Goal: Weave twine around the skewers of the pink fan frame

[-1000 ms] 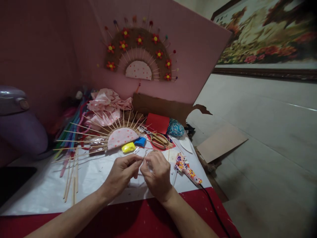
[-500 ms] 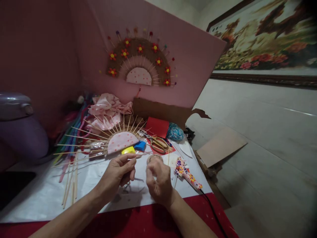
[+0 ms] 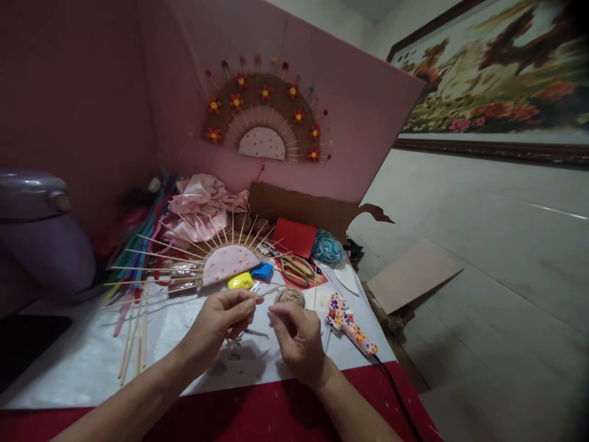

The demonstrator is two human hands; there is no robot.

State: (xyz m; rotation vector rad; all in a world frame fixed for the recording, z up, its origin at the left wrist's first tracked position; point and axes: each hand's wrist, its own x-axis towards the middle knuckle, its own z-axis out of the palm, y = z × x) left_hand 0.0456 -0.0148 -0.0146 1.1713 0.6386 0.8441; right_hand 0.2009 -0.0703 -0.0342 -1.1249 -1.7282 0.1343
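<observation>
My left hand (image 3: pixel 234 316) is closed in a pinch on a thin strand of brown twine (image 3: pixel 268 292), which runs right toward a ball of twine (image 3: pixel 291 297). Just in front of that ball, my right hand (image 3: pixel 297 337) is curled with its fingertips turned left; what they hold, if anything, I cannot make out. Behind my left hand lies a half-round piece covered in pink dotted fabric (image 3: pixel 230 264), with wooden sticks (image 3: pixel 159 250) fanning out from its curved edge. Yellow (image 3: pixel 240 280) and blue (image 3: pixel 262 271) packets touch its right side.
Right of my hands lies a flower-patterned glue gun (image 3: pixel 350 325) with a black cord. Gold-handled scissors (image 3: pixel 297 270), a red sheet (image 3: pixel 294 237) and blue yarn (image 3: pixel 327 245) sit farther back. Loose sticks (image 3: pixel 133 344) lie left. A pink board (image 3: pixel 359 110) bearing a flowered half-ring stands behind.
My right hand has loosened from a tighter fist and shifted slightly, so more of the twine ball shows behind it. My left hand keeps its pinch. The view has shifted slightly.
</observation>
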